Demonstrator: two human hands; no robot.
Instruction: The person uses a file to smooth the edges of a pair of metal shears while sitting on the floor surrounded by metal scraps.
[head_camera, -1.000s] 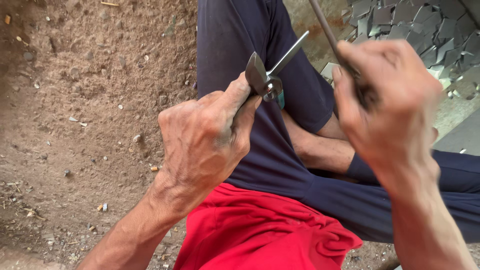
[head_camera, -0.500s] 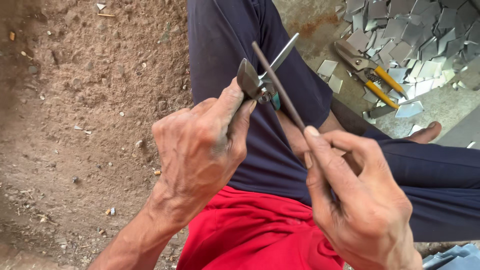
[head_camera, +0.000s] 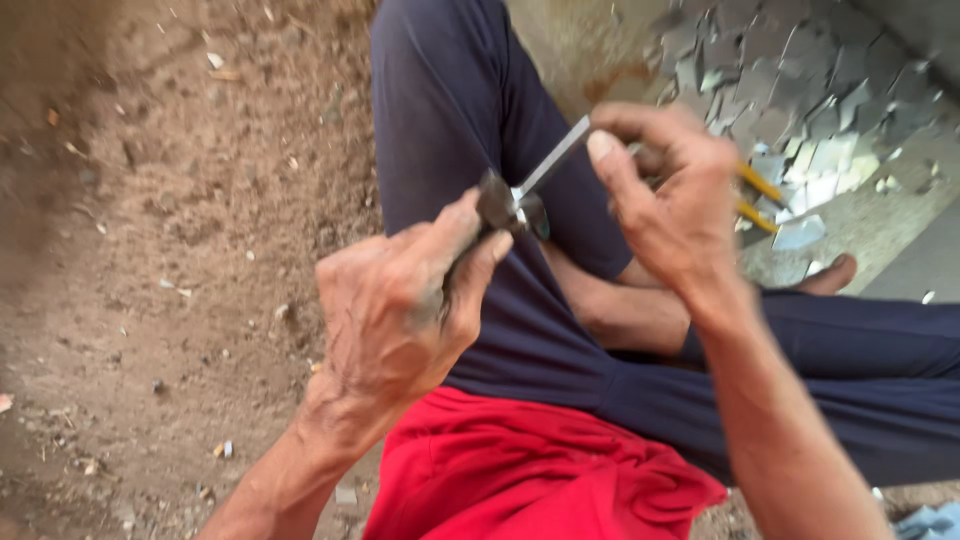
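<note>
I sit on the ground in dark blue trousers and a red shirt. My left hand is closed around a small dark metal tool, held over my left thigh. A flat silver strip sticks up and to the right from the tool. My right hand is curled into a fist at the strip's upper tip, with the thumb beside it. Only a dark bit of the thin metal rod shows between its fingers. The hand is blurred.
Yellow-handled pliers lie on the ground behind my right hand. Several grey broken tile pieces are heaped at the upper right. Bare brown soil with small stones fills the left. My bare foot rests at the right.
My right hand dropped low with the rod laid across the tool, then rose again to the tip of the silver strip. My left hand kept its hold and shifted slightly right.
</note>
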